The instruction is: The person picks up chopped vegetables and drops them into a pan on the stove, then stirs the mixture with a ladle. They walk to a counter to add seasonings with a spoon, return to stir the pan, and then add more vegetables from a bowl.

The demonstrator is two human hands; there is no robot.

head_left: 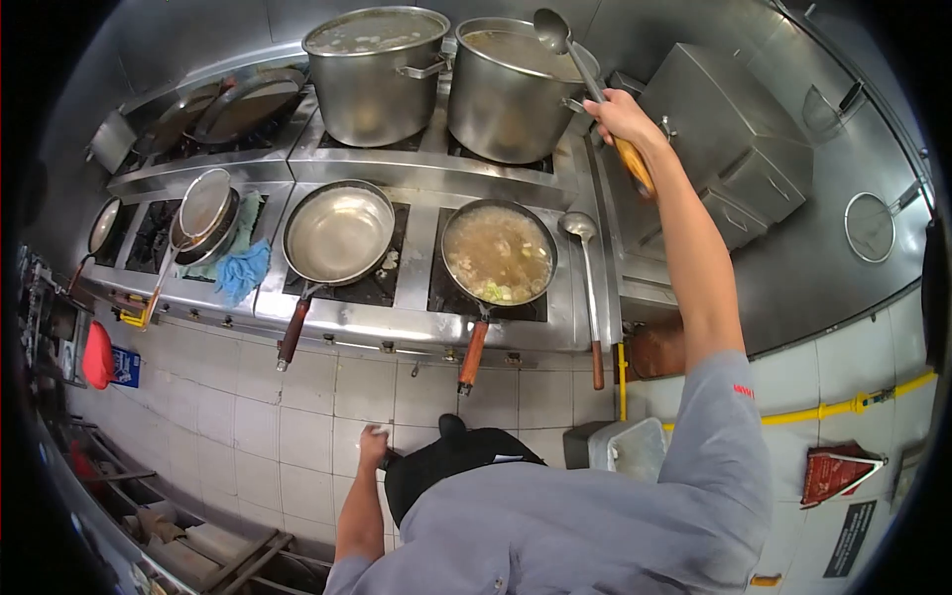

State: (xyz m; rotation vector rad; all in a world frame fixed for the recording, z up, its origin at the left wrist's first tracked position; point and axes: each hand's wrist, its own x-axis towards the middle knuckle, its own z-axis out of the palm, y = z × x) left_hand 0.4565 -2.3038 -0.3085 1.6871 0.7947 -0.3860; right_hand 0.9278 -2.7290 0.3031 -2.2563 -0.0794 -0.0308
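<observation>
My right hand [628, 121] is wrapped round the long handle of a ladle [552, 31], whose wooden end extends below the hand. The ladle's bowl is above the right stockpot [506, 109], which holds brownish liquid. Down by my side, my left hand [373, 446] is closed; a small whitish thing shows at its fingers, too small to name. On the front burners, a frying pan [499, 254] contains cloudy broth with pale pieces and some green bits. Left of it is a second frying pan [339, 234] with a bare metallic inside. Another ladle [585, 288] lies on the stove top at the right.
A second stockpot [377, 94] stands at the back, left of the first. Dark woks [248, 107] sit at the back left. A strainer [204, 201] rests over a pan, beside a blue cloth [241, 272]. A plastic bin [635, 448] and yellow pipe [823, 410] are at the right.
</observation>
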